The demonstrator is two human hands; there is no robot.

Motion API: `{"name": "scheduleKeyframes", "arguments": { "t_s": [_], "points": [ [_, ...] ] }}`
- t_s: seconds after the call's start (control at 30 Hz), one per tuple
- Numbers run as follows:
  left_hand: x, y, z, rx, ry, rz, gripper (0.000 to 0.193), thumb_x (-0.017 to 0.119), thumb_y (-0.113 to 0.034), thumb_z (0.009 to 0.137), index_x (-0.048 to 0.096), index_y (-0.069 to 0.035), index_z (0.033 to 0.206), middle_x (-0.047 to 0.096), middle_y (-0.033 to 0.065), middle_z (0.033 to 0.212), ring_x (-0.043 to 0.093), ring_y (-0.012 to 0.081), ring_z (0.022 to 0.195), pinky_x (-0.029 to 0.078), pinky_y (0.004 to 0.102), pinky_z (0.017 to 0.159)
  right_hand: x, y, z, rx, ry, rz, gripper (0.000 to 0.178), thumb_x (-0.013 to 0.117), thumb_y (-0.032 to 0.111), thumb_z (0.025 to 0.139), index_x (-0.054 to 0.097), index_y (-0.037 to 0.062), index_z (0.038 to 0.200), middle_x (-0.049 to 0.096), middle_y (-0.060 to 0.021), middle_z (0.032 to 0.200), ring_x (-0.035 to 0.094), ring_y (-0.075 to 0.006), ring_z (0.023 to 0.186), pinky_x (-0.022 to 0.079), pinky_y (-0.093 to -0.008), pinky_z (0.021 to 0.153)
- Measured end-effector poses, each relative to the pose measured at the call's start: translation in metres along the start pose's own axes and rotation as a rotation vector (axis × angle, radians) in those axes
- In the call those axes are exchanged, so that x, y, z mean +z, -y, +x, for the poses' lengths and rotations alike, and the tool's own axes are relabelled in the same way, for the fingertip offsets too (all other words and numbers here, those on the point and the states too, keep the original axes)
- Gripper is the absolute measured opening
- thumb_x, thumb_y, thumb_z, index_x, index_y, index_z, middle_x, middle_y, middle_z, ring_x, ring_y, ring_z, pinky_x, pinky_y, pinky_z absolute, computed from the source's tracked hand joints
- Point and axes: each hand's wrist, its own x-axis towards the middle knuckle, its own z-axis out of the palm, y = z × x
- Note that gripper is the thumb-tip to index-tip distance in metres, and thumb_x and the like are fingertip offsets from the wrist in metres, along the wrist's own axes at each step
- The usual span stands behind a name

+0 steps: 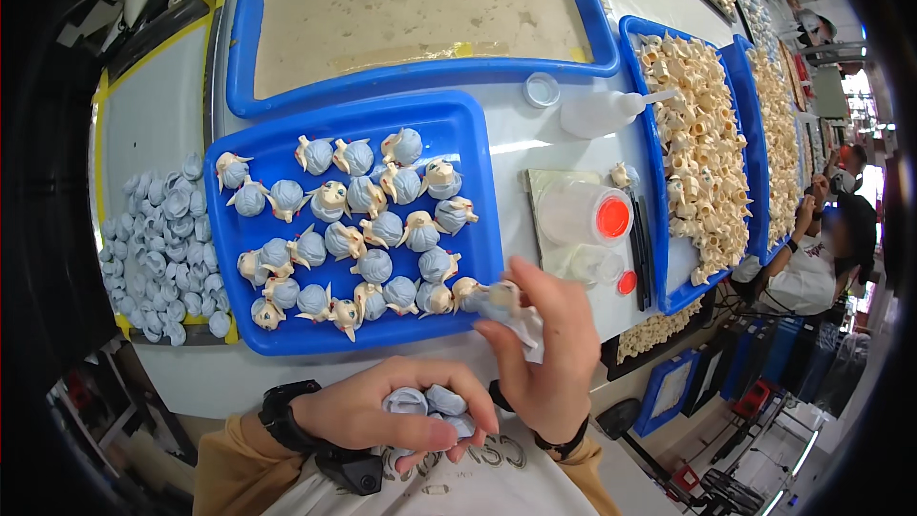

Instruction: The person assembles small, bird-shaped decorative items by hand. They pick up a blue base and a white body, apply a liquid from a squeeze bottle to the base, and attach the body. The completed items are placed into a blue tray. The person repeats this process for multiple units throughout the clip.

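Observation:
My left hand (pixel 382 416) is closed around several small grey-blue doll hair pieces (pixel 406 401), hollow and cap-shaped, at the near edge of the table. At the near right corner of the blue tray (pixel 489 229), my right hand (pixel 554 344) pinches a small doll head (pixel 497 301), smeared by motion. Something white and cloth-like (pixel 525 330) shows beneath those fingers. Lying in the tray are several cream doll heads (pixel 330 201) with pointed ears and grey-blue hair.
Loose hair pieces (pixel 167 248) are heaped at the left. To the right are a white squeeze bottle (pixel 597 115), red-topped jars (pixel 583 215) and dark sticks (pixel 638 248). Beyond stands a bin of cream parts (pixel 697 153). A large blue-rimmed tray (pixel 420 67) lies behind. Another person (pixel 812 268) sits far right.

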Motion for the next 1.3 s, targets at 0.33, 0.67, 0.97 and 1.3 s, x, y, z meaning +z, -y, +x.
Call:
{"name": "scheduleKeyframes", "arguments": {
  "t_s": [0.33,0.67,0.97,1.3],
  "points": [
    [-0.003,0.003,-0.005,0.170,0.029,-0.166,0.038,0.050,-0.018,0.083,0.043,0.005,0.112,0.052,0.0179,0.099,0.056,0.0187,0.079,0.047,0.0218,0.049,0.009,0.004,0.013,0.009,0.051,-0.133,0.038,0.066,-0.002,0.063,0.060,0.0046,0.099,0.056,-0.0106,0.096,0.051,-0.0241,0.074,0.043,-0.0317,0.064],
    [-0.002,0.002,-0.007,0.140,-0.039,-0.145,0.049,0.052,-0.036,0.085,0.041,0.005,0.110,0.051,0.0175,0.093,0.056,0.0183,0.078,0.047,0.0220,0.049,-0.004,0.010,0.005,-0.005,0.166,-0.106,0.047,0.058,-0.007,0.063,0.058,0.0036,0.109,0.055,-0.0111,0.096,0.051,-0.0247,0.078,0.044,-0.0310,0.064],
    [0.001,0.005,-0.004,0.178,-0.053,-0.100,0.046,0.051,-0.036,0.086,0.041,0.007,0.100,0.050,0.0254,0.085,0.055,0.0251,0.070,0.044,0.0241,0.040,-0.124,-0.031,0.027,0.223,-0.238,-0.137,0.043,0.063,0.010,0.069,0.055,-0.0011,0.110,0.059,-0.0098,0.090,0.054,-0.0159,0.077,0.041,-0.0267,0.066],
    [0.000,0.005,-0.003,0.162,0.003,-0.105,0.044,0.051,-0.032,0.087,0.041,0.005,0.109,0.051,0.0182,0.095,0.053,0.0190,0.082,0.047,0.0222,0.050,-0.103,-0.080,0.155,0.136,0.577,-0.121,0.046,0.070,0.019,0.069,0.054,0.0057,0.111,0.052,-0.0056,0.082,0.051,-0.0128,0.068,0.043,-0.0259,0.059]
  ]
}}
